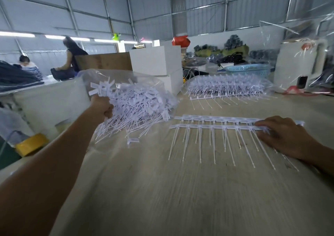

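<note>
My left hand [102, 107] grips a bunch of loose white plastic tag ties at the left edge of a big heap [139, 105] that lies in a clear plastic bag [101, 75]. Two strips of joined white tag ties [213, 127] lie side by side on the wooden table [162, 190], their thin tails pointing towards me. My right hand [283, 136] rests on the right end of these strips, fingers spread flat over them. One single tie [132, 140] lies loose in front of the heap.
A stack of more tie strips [226, 85] sits in plastic at the back. White boxes [156, 64] stand behind the heap, a blue basket [247, 69] and a white machine [300, 64] at the back right. Yellow tape [30, 144] lies at the left; two people work far left.
</note>
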### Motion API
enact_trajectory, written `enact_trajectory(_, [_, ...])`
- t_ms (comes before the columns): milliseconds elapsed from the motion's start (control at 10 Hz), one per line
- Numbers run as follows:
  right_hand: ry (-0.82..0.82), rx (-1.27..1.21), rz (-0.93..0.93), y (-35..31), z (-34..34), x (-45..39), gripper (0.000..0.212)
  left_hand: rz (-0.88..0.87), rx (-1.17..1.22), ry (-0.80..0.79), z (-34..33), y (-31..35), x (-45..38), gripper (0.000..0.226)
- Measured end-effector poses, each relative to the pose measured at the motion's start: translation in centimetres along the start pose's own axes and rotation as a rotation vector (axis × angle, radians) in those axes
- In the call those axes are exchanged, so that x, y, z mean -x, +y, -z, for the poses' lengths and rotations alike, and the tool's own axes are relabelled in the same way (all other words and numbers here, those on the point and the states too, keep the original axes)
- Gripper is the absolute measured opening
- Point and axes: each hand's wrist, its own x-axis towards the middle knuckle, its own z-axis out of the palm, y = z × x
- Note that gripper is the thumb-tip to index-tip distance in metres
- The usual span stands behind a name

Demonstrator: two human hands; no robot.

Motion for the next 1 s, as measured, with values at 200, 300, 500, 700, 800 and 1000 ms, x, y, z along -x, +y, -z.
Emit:
enact_trajectory(200, [0.026, 0.004, 0.026, 0.5, -0.4, -0.1, 0.033, 0.083, -0.483, -0.116, 0.0, -1.5, -3.4, 0.044])
enact_trajectory(300, [0.056, 0.000, 0.040, 0.8, -0.7, -0.2, 0.034, -0.029, -0.635, 0.005, -0.3, -1.0, -4.0, 0.033])
enact_trajectory(500, [0.083, 0.010, 0.064, 0.6, -0.7, 0.0, 0.033, -0.199, -0.910, 0.002, -2.6, 0.8, -5.4, 0.033])
enact_trajectory(700, [0.012, 0.060, 0.044, 0.3, -0.1, 0.1, 0.032, -0.230, -1.132, -0.045, -3.4, 0.3, -6.4, 0.043])
enact_trajectory(800, [0.052, -0.107, 0.043, 0.5, 0.2, -0.6, 0.026, -0.240, -1.099, -0.061, -3.6, 0.3, -5.0, 0.058])
enact_trajectory(1000, [0.135, -0.350, -0.148, 2.1, 4.0, -2.0, 0.025, -0.254, -0.916, -0.206, -3.5, 0.1, -2.9, 0.058])
